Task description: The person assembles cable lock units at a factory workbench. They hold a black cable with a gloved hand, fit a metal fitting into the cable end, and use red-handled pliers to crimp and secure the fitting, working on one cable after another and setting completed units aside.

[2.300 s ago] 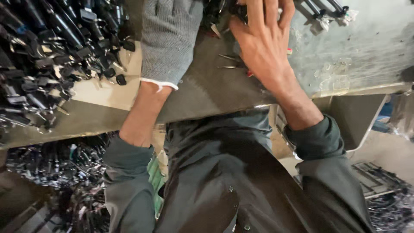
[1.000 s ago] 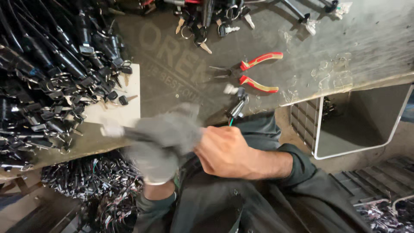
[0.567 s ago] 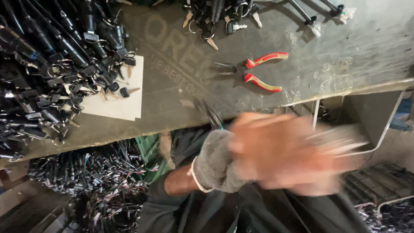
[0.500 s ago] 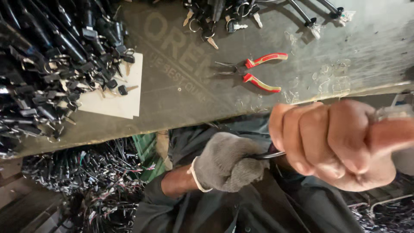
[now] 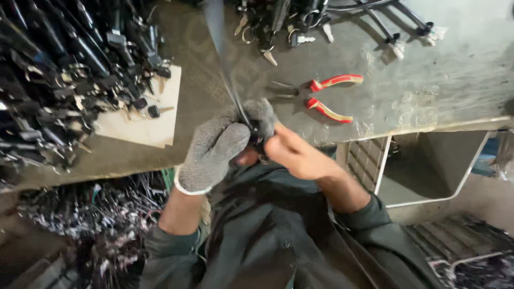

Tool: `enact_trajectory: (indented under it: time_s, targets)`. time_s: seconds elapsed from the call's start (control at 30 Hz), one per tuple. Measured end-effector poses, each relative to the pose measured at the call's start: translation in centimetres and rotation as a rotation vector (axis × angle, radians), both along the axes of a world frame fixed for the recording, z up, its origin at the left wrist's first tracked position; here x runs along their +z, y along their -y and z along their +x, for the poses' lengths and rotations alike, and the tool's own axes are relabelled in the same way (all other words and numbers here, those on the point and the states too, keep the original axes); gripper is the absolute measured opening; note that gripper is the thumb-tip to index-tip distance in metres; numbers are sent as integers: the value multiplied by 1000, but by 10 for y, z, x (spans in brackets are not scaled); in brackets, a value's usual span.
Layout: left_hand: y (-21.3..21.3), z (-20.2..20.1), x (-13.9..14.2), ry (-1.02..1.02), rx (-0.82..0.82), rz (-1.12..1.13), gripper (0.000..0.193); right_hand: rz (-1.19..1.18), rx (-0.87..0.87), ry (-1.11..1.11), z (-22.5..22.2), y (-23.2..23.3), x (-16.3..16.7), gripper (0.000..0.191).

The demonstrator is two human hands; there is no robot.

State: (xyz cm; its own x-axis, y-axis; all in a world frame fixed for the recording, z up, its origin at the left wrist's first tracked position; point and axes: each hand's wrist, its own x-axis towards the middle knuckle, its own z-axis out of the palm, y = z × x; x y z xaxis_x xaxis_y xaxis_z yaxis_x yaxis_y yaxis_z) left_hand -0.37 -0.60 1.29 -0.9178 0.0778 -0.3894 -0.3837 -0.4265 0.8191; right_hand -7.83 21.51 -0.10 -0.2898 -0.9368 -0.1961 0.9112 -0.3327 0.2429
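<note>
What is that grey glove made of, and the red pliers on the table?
The glove on the left hand looks like knitted grey fabric, with a ribbed weave and white cuff edge. The pliers seem to be dull grey metal with red handle sleeves edged in yellow, probably plastic or rubber.
</note>
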Motion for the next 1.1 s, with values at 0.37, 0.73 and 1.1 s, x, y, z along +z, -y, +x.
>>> enact_trajectory:
  time_s: [0.37,0.73,1.1]
  targets:
    - [-34,14,-12,-353,177,-234,24,1401,-145,-1612,16,8,-8,54]
    - [-22,8,-1,-456,103,-796,28,1041,-189,-2047,14,-8,-14,29]
    - [-10,3,-15,-541,-85,-923,40,1192,-290,-2100,29,0,-7,33]
